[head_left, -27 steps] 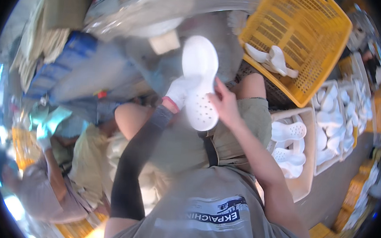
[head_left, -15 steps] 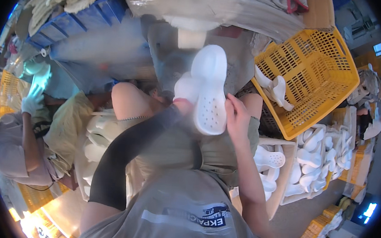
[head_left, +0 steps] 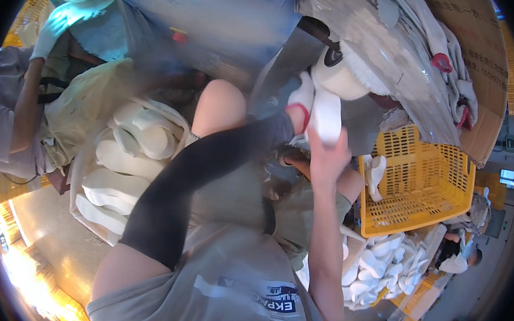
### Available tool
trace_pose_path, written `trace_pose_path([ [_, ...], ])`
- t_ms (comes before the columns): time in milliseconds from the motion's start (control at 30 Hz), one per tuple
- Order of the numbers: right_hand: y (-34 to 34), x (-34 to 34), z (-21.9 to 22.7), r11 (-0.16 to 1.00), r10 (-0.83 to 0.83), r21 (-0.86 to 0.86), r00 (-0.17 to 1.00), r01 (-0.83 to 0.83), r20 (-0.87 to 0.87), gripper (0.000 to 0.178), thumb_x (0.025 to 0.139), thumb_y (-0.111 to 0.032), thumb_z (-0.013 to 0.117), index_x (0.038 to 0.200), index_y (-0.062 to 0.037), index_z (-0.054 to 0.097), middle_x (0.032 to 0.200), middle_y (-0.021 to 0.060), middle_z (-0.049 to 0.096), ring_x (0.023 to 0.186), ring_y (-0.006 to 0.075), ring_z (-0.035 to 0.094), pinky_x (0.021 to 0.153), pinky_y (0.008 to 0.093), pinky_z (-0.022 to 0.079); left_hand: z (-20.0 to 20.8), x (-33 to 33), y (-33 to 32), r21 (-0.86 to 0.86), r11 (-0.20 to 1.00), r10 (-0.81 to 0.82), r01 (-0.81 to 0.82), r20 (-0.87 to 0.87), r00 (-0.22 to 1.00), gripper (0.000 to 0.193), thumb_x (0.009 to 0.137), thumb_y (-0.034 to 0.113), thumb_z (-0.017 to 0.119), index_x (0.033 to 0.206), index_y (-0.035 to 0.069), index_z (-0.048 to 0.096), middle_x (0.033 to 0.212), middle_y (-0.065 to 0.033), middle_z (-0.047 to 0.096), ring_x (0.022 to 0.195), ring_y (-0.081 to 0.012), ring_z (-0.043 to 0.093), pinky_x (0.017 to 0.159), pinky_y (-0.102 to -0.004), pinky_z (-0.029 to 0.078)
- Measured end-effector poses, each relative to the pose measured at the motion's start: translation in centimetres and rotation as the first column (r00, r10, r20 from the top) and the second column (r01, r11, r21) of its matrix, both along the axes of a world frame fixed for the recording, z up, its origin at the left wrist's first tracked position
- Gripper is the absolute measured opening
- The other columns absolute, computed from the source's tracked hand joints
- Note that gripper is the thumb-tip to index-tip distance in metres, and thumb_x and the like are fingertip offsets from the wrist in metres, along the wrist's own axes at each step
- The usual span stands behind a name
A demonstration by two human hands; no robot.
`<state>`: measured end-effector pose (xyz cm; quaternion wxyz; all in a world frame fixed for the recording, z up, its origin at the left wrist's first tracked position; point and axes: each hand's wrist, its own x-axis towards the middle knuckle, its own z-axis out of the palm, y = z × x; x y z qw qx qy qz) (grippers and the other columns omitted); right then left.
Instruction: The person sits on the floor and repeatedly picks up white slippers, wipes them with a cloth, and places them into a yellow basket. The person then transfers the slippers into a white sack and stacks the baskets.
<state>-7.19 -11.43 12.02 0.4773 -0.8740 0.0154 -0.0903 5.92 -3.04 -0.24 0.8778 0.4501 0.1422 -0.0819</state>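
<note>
Two hands grip one white foam clog (head_left: 325, 119) — left hand (head_left: 302, 98) gloved at its top, right hand (head_left: 327, 156) clasping below — raised just left of the yellow basket (head_left: 428, 190).

Shoe workshop: bins of white clogs (head_left: 127, 151), yellow crates (head_left: 423, 190), other workers.

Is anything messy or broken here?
Nothing looks broken. The left hand and right hand hold a white clog. Other white clogs lie jumbled in a sack, and one hangs over the yellow basket's rim.
</note>
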Motion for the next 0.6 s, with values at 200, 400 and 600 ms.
trace_pose_path([
  [200,-0.3,-1.5,-1.4,0.994,0.005,-0.109,0.999,0.000,0.044,0.043,0.087,-0.016,0.082,0.119,0.0020,0.059,0.096,0.0159,0.074,0.089,0.0234,0.073,0.079,0.0384,0.056,1.1,-2.0,-0.7,-0.399,0.912,-0.017,-0.098,-0.276,0.961,0.076,0.104,0.068,0.038,0.117,0.000,0.068,0.107,-0.0122,0.073,0.091,-0.0256,0.071,0.083,-0.0398,0.057],
  [400,1.1,9.5,-6.7,0.988,-0.134,0.095,0.982,0.122,0.136,0.037,0.082,-0.022,0.081,0.107,0.0034,0.069,0.096,0.0201,0.076,0.088,0.0307,0.074,0.080,0.0428,0.055,-4.6,2.2,0.1,0.105,0.993,-0.042,0.061,-0.181,0.983,0.057,0.106,0.051,0.049,0.120,-0.002,0.066,0.111,-0.0125,0.072,0.103,-0.0265,0.069,0.090,-0.0391,0.054],
  [600,2.4,2.4,-3.9,0.950,-0.200,0.261,0.976,0.170,0.091,0.033,0.084,-0.014,0.083,0.104,0.0044,0.064,0.092,0.0109,0.074,0.084,0.0135,0.068,0.074,0.0322,0.055,-2.7,-3.1,0.8,-0.457,0.873,-0.129,0.169,0.118,0.985,0.049,0.109,0.045,0.048,0.133,0.004,0.059,0.123,-0.0104,0.068,0.111,-0.0240,0.066,0.094,-0.0396,0.055],
])
